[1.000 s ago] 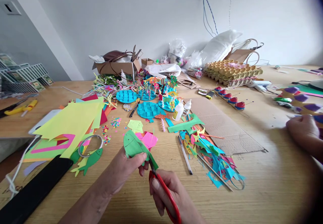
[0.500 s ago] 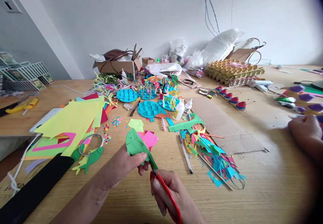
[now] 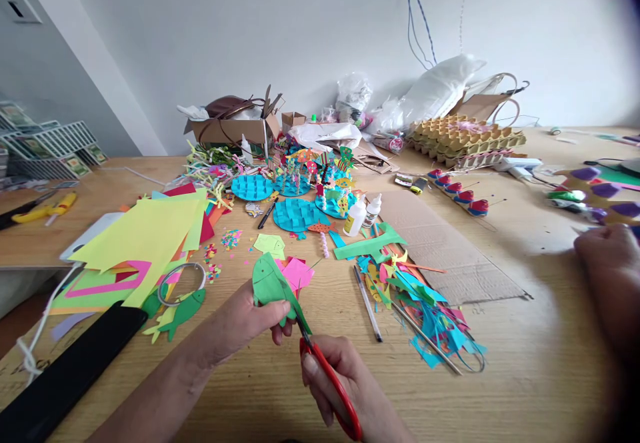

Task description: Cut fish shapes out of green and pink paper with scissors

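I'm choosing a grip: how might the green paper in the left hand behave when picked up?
The green paper is probably light, being a thin sheet. It seems moderately stiff: pinched by the left hand, its upper part shows no clear droop.

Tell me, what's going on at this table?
A person's left hand holds green paper with a fish drawn on it. The right hand grips red-handled scissors, their blades at the paper's edge. A dark green paper fish lies to the left, colourful scraps to the right. Another person's hand shows at far right.
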Motion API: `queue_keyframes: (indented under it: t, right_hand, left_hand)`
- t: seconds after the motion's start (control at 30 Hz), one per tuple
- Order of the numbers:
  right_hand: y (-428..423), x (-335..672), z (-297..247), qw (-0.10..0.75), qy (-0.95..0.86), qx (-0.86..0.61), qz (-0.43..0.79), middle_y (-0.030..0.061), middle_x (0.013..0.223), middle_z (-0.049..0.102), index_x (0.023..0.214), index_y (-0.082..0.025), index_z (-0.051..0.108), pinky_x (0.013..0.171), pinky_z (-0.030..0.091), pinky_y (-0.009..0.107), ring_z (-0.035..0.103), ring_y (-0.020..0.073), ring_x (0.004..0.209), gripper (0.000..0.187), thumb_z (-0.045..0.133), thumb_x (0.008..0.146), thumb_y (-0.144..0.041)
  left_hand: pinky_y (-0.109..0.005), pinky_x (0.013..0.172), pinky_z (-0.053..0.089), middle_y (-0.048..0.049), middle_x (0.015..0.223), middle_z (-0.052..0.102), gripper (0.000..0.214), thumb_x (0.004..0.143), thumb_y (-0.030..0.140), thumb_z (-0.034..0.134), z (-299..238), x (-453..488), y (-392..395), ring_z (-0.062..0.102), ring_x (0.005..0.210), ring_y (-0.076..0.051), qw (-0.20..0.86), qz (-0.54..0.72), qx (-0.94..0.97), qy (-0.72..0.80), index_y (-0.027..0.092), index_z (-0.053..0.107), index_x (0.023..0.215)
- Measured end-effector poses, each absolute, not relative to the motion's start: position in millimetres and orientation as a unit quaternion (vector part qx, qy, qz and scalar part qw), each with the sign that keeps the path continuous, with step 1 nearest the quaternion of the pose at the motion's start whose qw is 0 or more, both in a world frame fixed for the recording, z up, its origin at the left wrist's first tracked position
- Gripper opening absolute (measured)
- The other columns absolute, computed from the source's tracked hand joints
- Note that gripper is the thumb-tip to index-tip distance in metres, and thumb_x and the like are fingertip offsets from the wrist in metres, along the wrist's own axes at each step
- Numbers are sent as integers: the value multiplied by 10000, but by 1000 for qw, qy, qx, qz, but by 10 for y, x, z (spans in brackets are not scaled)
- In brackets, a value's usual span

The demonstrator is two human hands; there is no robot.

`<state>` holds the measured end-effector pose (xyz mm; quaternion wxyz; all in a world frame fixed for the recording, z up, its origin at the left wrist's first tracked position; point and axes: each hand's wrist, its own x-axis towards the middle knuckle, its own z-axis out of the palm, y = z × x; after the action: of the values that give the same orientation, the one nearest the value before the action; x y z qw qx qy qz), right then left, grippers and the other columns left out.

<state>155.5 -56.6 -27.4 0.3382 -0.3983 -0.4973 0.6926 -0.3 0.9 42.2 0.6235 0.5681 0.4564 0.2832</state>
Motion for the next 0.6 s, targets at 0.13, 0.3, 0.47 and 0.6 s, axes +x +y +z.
queue_keyframes:
  t: [0.13,0.3,0.47,0.6]
  right_hand:
    - [-559,1542,-239,351,-483,-397,697,-83,395,355,578,-169,432,290,210,140,291,27,284,543,483,722,-690]
    - [-558,1522,-250,373,-473,-386,699,-81,391,366,589,-166,443,292,219,146,289,30,283,530,492,727,-676]
    - [-552,1522,-283,365,-486,-385,694,-76,380,380,591,-166,440,296,215,147,306,33,278,530,477,741,-672]
    - [-559,1522,-257,358,-490,-394,690,-75,381,381,594,-166,446,309,223,152,314,38,289,552,468,719,-702]
  left_hand:
    - [-231,474,441,1,567,577,167,731,294,531,384,0,-2,533,524,-125,619,299,576,442,148,560,653]
    - [-230,473,419,-4,580,573,189,726,317,550,266,6,-67,509,524,-120,607,328,556,463,143,567,655]
    - [-230,488,412,2,571,570,163,702,290,558,266,8,-76,491,514,-114,589,327,556,487,147,569,624]
    - [-230,495,407,6,563,560,155,696,280,551,324,13,-66,482,516,-113,600,309,560,481,147,567,619]
